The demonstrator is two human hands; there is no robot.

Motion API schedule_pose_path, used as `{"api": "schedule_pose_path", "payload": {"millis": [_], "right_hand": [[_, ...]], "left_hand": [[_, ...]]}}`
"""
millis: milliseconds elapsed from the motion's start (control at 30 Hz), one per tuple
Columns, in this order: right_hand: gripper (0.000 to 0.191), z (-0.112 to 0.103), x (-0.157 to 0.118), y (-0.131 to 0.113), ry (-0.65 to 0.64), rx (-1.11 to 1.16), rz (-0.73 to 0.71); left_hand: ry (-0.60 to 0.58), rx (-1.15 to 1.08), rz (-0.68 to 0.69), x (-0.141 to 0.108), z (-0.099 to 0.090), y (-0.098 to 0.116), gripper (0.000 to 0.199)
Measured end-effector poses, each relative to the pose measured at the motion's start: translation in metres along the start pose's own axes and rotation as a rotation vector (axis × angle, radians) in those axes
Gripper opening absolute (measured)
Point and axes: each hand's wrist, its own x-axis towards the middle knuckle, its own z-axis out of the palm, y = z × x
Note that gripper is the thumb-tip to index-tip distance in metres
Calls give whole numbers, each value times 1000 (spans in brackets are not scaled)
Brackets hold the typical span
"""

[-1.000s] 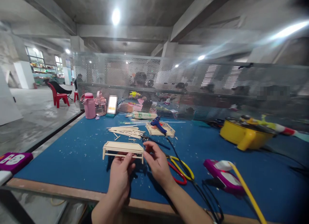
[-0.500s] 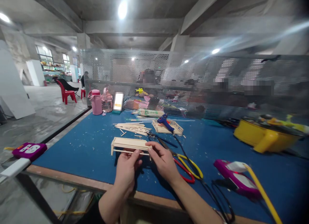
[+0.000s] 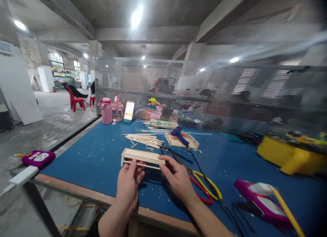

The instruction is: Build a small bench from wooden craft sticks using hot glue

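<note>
Between my two hands is a small bench-like frame of pale wooden sticks (image 3: 141, 155), with a flat slatted top and a thin rail below. My left hand (image 3: 128, 184) grips its lower rail near the left end, thumb in front and fingers behind. At the right end, my right hand (image 3: 178, 179) pinches the frame between thumb and fingers. The frame is held above the blue table mat (image 3: 84, 162). Just beyond it lies a pile of loose wooden sticks (image 3: 144, 140). A blue glue gun (image 3: 180, 136) rests on a stick-built tray (image 3: 194, 145).
Pliers with red and yellow handles (image 3: 206, 187) lie right of my right hand, beside a black cable. Purple power strips (image 3: 260, 203) (image 3: 38, 158) sit at both sides. A yellow pot (image 3: 281, 152) stands at right, a pink jug (image 3: 106, 111) at back left. A perforated metal screen (image 3: 138, 77) borders the back.
My left hand has slid left along the lower rail of the stick frame. My right hand keeps its hold at the right end. The whole view has shifted slightly.
</note>
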Motion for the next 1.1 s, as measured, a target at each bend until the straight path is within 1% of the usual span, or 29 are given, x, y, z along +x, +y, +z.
{"api": "schedule_pose_path", "payload": {"millis": [67, 167, 300, 367, 433, 467, 533, 567, 600, 633, 700, 733, 767, 800, 900, 1100], "right_hand": [[25, 0, 0, 0, 4, 7, 8], [26, 0, 0, 2, -6, 13, 15], [28, 0, 1, 4, -9, -6, 17], [29, 0, 1, 5, -10, -10, 14], [30, 1, 1, 6, -12, -6, 13], [30, 1, 1, 6, -12, -3, 15], [30, 1, 1, 6, -15, 5, 22], [30, 1, 1, 7, -16, 9, 25], [30, 1, 1, 7, -16, 12, 27], [30, 1, 0, 7, -15, 14, 27], [29, 1, 0, 6, -13, 16, 23], [28, 1, 1, 6, -12, 17, 21], [28, 1, 1, 6, -13, 20, 19], [27, 1, 1, 5, -13, 24, 18], [27, 0, 1, 3, -18, 42, 19], [27, -1, 0, -3, -18, 93, 17]], "left_hand": [[15, -34, 8, 0, -1, 3, 9], [15, -68, -15, 1, -1, 6, 10], [28, -83, -24, 2, 2, 5, 10], [14, -72, -16, -1, 2, 4, 11], [-20, -8, -50, -6, -2, 4, 14], [-47, 63, -83, -10, -7, 5, 16], [-127, 297, -153, -17, -19, 10, 24], [-173, 448, -134, -18, -25, 15, 28], [-220, 596, -70, -19, -31, 20, 33], [-220, 711, 77, -17, -37, 26, 37], [-80, 835, 524, -7, -43, 40, 35], [-10, 882, 687, 0, -44, 47, 36], [21, 934, 777, 7, -43, 52, 41], [3, 990, 790, 14, -42, 55, 44], [-106, 1065, 702, 27, -37, 57, 43], [-117, 960, 607, 30, -36, 48, 43]]}}
